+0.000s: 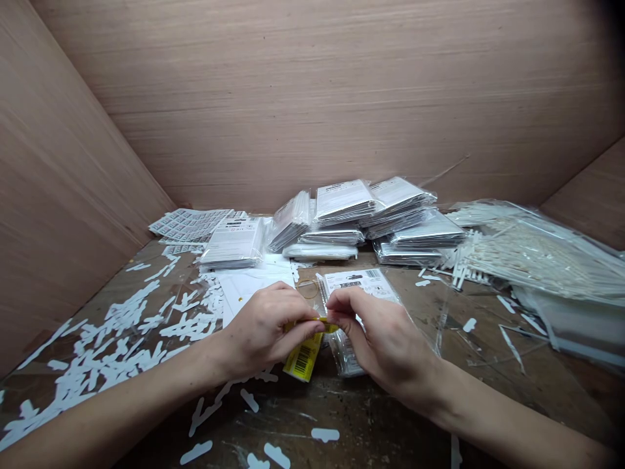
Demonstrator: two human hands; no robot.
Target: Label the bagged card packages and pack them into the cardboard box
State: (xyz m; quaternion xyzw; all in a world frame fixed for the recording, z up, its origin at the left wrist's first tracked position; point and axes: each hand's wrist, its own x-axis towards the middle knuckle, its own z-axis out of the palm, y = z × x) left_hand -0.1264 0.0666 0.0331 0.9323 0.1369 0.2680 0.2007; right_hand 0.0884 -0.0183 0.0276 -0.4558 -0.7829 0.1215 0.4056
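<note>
As both hands' fingers [299, 312] pinch it, a yellow label [303, 358] dangles.

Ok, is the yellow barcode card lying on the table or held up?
The yellow barcode card is held up: the left hand and right hand pinch its top edge, its lower end hanging.

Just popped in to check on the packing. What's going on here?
A person is pinching a yellow barcoded card with their left hand. Their right hand meets it at the top edge, just above a clear packet. Stacks of sealed packets sit behind them, white paper scraps lie strewn to the left, and a bag of white sticks lies to the right.
</note>
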